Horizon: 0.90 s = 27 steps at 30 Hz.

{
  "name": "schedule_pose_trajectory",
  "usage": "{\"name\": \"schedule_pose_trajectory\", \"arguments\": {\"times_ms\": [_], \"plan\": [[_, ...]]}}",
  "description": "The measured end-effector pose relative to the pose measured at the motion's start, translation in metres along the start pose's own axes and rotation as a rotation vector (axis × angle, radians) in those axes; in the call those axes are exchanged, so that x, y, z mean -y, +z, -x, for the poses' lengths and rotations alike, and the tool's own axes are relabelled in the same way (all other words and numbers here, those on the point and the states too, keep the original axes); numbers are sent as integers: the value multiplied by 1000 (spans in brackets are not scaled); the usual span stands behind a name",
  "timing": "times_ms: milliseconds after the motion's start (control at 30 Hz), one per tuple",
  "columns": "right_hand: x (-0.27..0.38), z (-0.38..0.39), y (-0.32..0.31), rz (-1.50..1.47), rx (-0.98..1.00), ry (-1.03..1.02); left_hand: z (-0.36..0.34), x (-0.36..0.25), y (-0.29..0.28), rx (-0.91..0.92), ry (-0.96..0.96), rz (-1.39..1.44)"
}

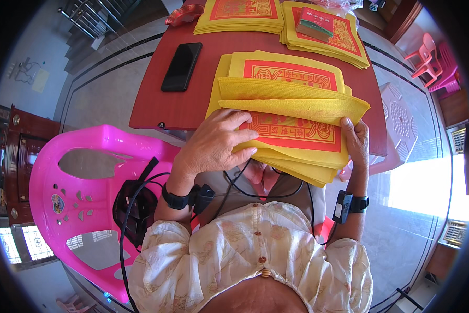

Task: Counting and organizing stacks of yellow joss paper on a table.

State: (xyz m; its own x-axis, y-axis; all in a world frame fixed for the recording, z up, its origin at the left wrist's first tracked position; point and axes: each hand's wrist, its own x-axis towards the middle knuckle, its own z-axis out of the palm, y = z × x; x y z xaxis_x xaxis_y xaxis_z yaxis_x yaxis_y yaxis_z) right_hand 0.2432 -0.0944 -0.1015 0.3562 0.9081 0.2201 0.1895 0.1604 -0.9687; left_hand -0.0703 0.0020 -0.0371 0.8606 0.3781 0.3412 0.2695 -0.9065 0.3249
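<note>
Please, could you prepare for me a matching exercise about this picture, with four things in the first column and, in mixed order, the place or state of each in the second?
Column 1
1. Phone
2. Large chair
3. Right hand
4. Small red and green packet

Column 2
A. At the right edge of the yellow papers, thumb on top
B. On a printed stack at the far right
C. Lying on the bare left part of the red table
D. Bright pink, standing left of the person

Right pairs: 1-C, 2-D, 3-A, 4-B
</note>
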Motion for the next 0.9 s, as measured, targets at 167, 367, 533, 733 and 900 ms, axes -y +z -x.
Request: {"name": "schedule_pose_trajectory", "arguments": {"times_ms": [167,367,533,733,900], "plan": [[1,0,1,2,-5,-21,0,2,4,-42,14,17],[2,0,2,-7,6,-14,-2,2,4,-44,0,22],[2,0,1,-5,5,-18,-2,1,4,-49,2,9],[3,0,2,9,-4,-39,-2,1,5,-54,-5,13],[4,0,3,12,-7,-35,-2,2,5,-53,-4,6]]}}
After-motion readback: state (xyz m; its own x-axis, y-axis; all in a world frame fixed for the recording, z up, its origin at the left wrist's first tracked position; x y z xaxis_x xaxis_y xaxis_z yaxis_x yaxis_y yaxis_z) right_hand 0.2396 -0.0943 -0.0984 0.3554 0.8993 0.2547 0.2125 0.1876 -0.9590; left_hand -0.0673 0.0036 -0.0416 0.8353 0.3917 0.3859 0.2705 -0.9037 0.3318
